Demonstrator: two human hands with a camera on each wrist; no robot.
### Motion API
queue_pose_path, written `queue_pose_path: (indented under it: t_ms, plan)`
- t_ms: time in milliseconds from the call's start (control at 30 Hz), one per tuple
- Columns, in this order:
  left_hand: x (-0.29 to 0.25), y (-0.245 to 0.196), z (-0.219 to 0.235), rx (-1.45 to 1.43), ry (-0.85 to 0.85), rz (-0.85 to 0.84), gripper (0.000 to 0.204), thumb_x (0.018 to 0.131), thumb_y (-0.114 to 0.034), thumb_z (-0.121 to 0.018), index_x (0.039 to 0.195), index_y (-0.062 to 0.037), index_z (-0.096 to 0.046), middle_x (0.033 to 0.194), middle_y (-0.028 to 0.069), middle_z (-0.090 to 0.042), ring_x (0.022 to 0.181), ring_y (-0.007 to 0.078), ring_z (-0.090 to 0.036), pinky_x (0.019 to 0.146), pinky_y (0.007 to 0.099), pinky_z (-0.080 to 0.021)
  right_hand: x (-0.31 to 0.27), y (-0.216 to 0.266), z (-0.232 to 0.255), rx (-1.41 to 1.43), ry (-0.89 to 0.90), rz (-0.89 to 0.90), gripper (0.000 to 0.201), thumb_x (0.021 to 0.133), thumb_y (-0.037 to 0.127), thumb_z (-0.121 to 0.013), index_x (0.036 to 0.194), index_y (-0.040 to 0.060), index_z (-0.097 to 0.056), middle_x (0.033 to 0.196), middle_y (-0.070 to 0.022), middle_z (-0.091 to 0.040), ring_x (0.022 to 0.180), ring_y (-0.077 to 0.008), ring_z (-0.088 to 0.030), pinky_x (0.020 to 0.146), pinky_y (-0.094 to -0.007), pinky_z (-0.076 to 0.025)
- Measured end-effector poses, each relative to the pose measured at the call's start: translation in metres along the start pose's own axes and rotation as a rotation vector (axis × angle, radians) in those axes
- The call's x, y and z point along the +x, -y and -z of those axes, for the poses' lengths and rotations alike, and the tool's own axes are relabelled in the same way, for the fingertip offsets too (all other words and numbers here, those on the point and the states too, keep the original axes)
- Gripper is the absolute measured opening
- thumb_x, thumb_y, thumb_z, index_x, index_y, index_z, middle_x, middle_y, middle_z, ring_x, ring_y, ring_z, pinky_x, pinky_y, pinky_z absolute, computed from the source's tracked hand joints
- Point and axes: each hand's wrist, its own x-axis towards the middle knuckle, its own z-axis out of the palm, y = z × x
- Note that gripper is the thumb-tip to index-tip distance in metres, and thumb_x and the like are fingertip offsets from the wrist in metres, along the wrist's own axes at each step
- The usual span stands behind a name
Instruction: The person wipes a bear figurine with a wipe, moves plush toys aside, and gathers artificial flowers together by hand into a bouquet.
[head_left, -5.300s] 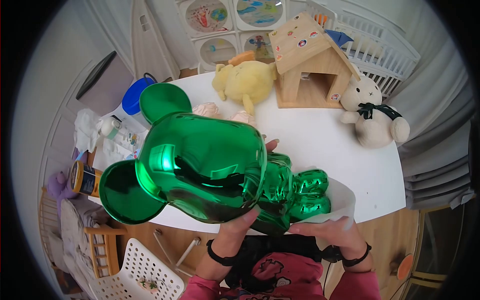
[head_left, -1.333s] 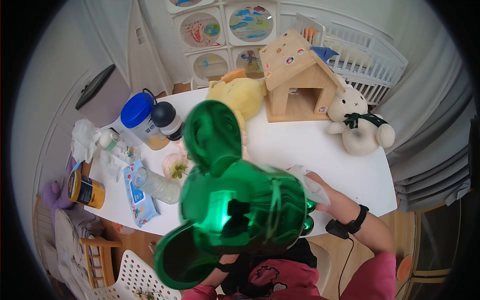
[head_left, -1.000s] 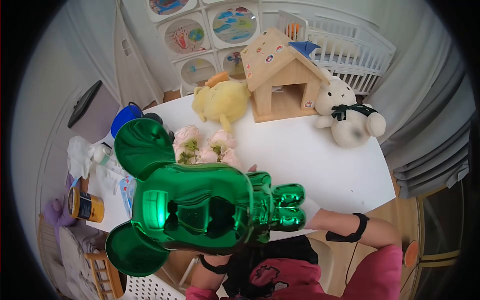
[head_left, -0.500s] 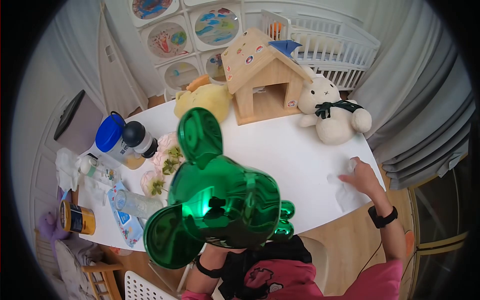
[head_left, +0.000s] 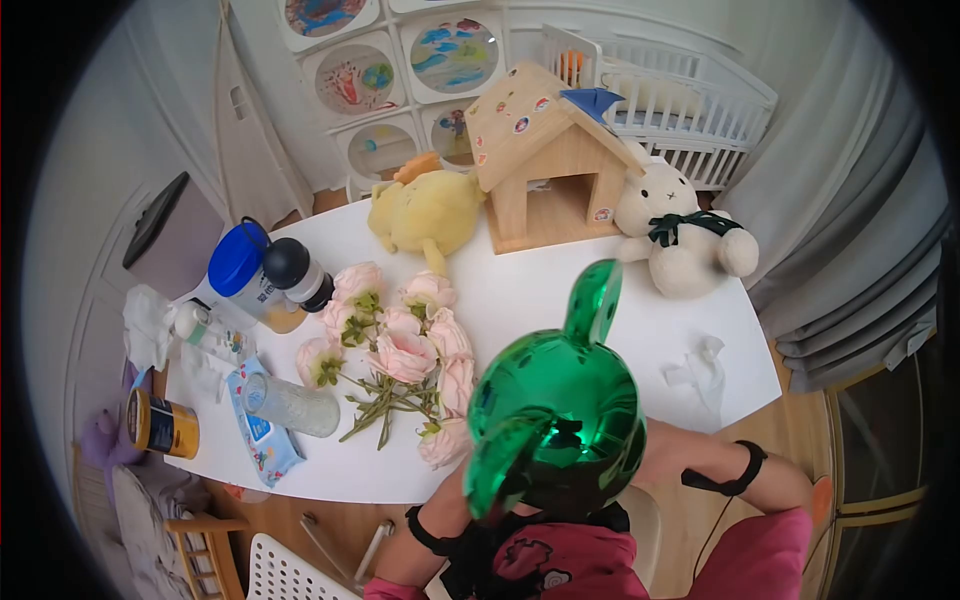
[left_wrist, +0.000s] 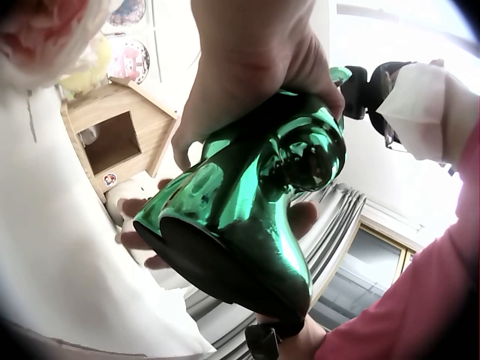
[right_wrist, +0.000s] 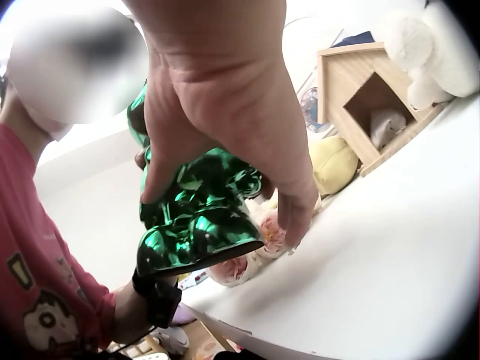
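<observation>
A shiny green bear figurine [head_left: 570,405] with large round ears is held above the table's front edge, close to the person's chest. Its head hides both hands in the head view. From the left wrist, my left hand [left_wrist: 251,75] grips the figurine's body [left_wrist: 247,187], thumb and fingers on opposite sides. My right hand [right_wrist: 232,112] wraps the body [right_wrist: 199,214] just over its feet, as the right wrist view shows. A crumpled white tissue [head_left: 703,370] lies on the right of the white table [head_left: 540,290].
Pink flowers [head_left: 405,345] and a clear glass vase [head_left: 290,405] lie left of the figurine, by a wipes pack [head_left: 265,430]. Blue-lidded tub [head_left: 240,265], black-topped bottle [head_left: 295,270] and yellow can [head_left: 165,425] stand farther left. Behind are a yellow plush [head_left: 430,215], wooden house [head_left: 550,165] and white plush rabbit [head_left: 685,235].
My right hand has let go of the tissue at the table's right and come back to hold the figurine. The figurine has shifted right and turned more upright, uncovering the flowers.
</observation>
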Motion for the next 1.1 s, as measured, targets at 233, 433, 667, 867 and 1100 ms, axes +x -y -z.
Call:
queue_pose_path:
  t_ms: [233,433,667,867,1100]
  plan:
    - [0.072,-0.059,-0.015,-0.008,-0.208,-0.216,0.080,0.055,-0.020,-0.087,0.126,-0.0044,-0.052,0.115,0.0071,-0.061,0.105,0.0176,-0.056,0.093,0.0345,-0.044,0.009,0.004,-0.027,-0.107,-0.243,0.049,0.082,0.062,0.031,-0.089,0.128,0.0034,-0.049,0.123,-0.0118,-0.056,0.112,-0.0242,-0.052,0.096,-0.0368,-0.042]
    - [0.069,-0.055,-0.008,-0.246,-0.102,0.181,0.074,0.056,-0.011,-0.083,0.123,-0.0037,-0.053,0.113,0.0065,-0.061,0.102,0.0149,-0.056,0.088,0.0330,-0.047,0.015,0.012,-0.019,-0.086,-0.177,-0.041,0.078,0.061,0.030,-0.090,0.123,0.0028,-0.052,0.119,-0.0093,-0.058,0.107,-0.0204,-0.054,0.094,-0.0354,-0.043]
    - [0.082,-0.070,0.000,-0.362,0.018,0.369,0.071,0.060,-0.014,-0.083,0.123,-0.0025,-0.053,0.112,0.0057,-0.062,0.103,0.0149,-0.056,0.091,0.0330,-0.046,0.017,0.020,-0.013,-0.016,-0.118,-0.060,0.063,0.063,0.024,-0.089,0.113,0.0024,-0.059,0.106,-0.0076,-0.064,0.095,-0.0173,-0.060,0.084,-0.0314,-0.049]
    - [0.089,-0.070,-0.004,-0.151,-0.081,0.272,0.085,0.065,-0.022,-0.082,0.134,0.0007,-0.040,0.128,0.0126,-0.049,0.117,0.0219,-0.048,0.099,0.0367,-0.039,0.016,0.005,-0.006,-0.185,-0.087,0.058,0.058,0.064,0.017,-0.087,0.114,0.0035,-0.060,0.105,-0.0063,-0.066,0.093,-0.0159,-0.061,0.084,-0.0309,-0.050]
    - [0.088,-0.076,-0.010,0.454,-0.400,0.200,0.080,0.083,-0.025,-0.071,0.143,0.0040,-0.027,0.127,0.0208,-0.043,0.121,0.0284,-0.044,0.101,0.0370,-0.038,0.038,-0.006,0.035,-0.218,-0.610,0.062,0.063,0.064,0.013,-0.087,0.119,0.0029,-0.057,0.113,-0.0056,-0.063,0.101,-0.0151,-0.059,0.089,-0.0320,-0.049]
